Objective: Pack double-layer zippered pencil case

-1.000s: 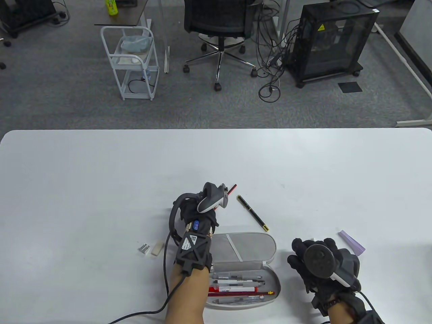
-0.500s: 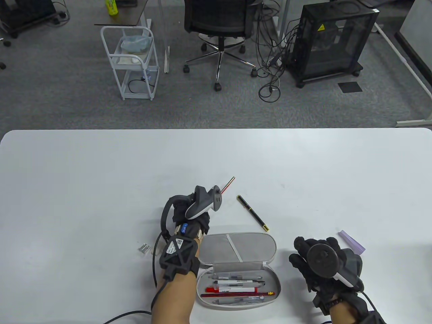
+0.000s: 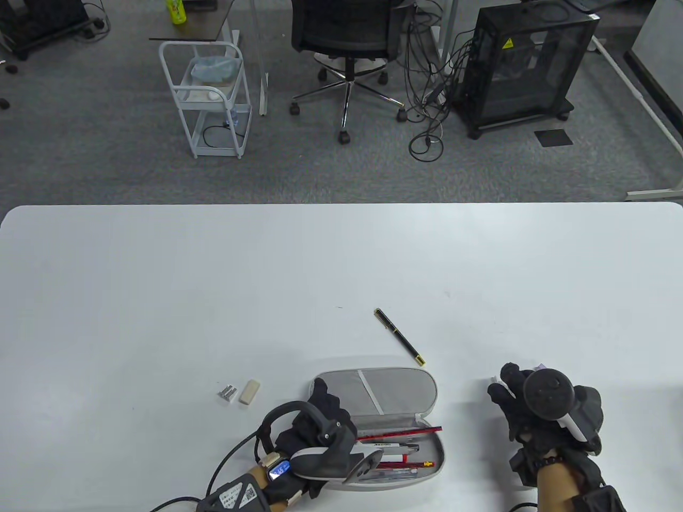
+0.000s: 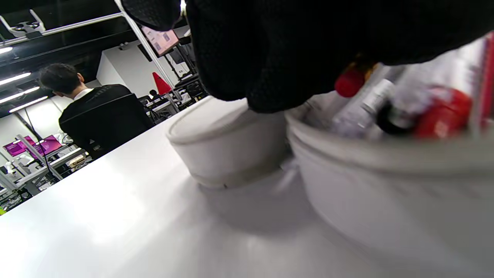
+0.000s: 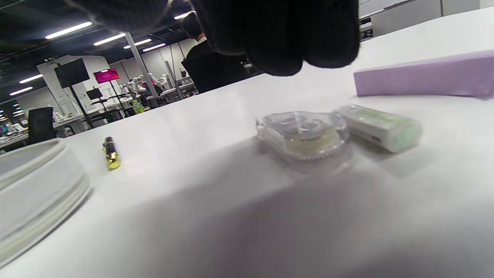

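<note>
Pencil case (image 3: pixel 397 381) open flat near front edge of white table (image 3: pixel 160 277), mesh-lined lid half farther back, tray half nearer with pens and a red pencil (image 3: pixel 400 433) lying aslant across tray's top. Left hand (image 3: pixel 315 421) at case's left end, over the tray's left part; fingers curled down over the pen ends in left wrist view, but cannot tell if gripping anything. Same view: glove fingers (image 4: pixel 270 58) dark, close above tray rim, red and grey pen ends blurred beneath.

Right hand (image 3: pixel 525 410) right of case, well apart from it, fingers loosely bent, holding nothing seen; hovering near correction tape (image 5: pixel 305 133) and small white-green eraser (image 5: pixel 380 125), neither touched. Purple block (image 5: pixel 424 75) just behind those two.

Black pen with gold trim (image 3: pixel 399 336) loose on table behind case's right end, lying diagonally. Beige eraser (image 3: pixel 249 392) and small silver refill box (image 3: pixel 228 393) left of case, side by side, apart from left hand.
</note>
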`<state>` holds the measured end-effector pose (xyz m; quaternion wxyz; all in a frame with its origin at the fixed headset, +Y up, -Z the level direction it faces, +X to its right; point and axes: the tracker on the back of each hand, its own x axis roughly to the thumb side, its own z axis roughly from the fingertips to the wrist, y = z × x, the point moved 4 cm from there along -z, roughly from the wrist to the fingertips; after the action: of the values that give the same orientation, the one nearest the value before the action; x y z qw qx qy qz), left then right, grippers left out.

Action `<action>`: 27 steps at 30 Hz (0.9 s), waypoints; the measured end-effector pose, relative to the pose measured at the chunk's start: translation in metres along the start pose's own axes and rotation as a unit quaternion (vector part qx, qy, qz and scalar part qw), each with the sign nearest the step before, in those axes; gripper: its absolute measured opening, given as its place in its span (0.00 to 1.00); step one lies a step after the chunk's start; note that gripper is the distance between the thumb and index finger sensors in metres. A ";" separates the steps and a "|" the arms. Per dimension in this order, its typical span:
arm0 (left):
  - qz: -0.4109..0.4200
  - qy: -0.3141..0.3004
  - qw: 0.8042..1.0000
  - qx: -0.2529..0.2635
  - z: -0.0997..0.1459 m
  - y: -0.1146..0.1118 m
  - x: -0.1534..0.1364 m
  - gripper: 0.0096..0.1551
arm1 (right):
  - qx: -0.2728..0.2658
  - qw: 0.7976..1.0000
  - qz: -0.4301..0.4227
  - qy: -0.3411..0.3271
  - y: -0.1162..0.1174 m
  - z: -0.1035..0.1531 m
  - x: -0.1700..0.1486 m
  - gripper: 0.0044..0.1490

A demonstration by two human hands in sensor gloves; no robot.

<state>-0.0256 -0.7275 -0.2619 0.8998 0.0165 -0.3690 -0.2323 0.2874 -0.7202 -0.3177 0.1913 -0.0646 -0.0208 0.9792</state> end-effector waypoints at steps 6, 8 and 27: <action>-0.027 0.008 0.999 -0.031 0.003 -0.004 0.006 0.24 | 0.009 1.000 0.012 0.001 0.006 0.000 0.002 0.42; -0.034 0.004 0.999 -0.023 0.003 -0.004 0.009 0.23 | 0.010 1.000 0.019 -0.003 0.008 0.000 0.005 0.42; 0.116 0.179 0.970 0.117 0.046 -0.003 -0.107 0.35 | 0.020 0.996 0.076 -0.030 0.021 0.002 0.032 0.43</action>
<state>-0.1241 -0.6774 -0.2992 0.9639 0.1203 -0.2255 -0.0751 0.2501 -0.7278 -0.3206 0.1169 -0.0328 -0.0020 0.9926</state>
